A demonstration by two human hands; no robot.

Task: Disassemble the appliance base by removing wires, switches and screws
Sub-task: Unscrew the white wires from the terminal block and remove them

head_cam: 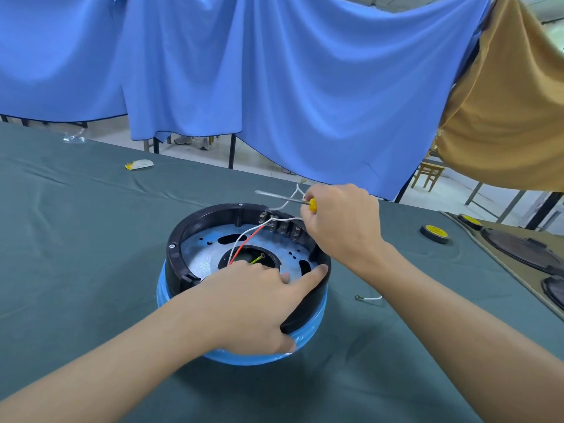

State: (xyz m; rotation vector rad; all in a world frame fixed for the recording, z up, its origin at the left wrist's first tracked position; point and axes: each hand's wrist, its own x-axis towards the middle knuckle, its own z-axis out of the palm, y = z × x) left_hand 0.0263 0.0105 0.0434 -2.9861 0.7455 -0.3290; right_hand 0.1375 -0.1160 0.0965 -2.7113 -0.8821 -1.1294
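Left hand (253,303) grips the near rim of the base (177,239), mid-table (91,224), thumb outside, fingers inside, while right hand (341,224) clasps a screwdriver (312,205) above white wires (287,220) at the far rim.

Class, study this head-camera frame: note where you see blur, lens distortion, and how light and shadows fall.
Head view: the shaft of the screwdriver in the right hand is smeared by motion; the forearms swell toward the bottom corners, a wide-angle effect; light is soft and even, leaving only a faint shadow under the appliance base.
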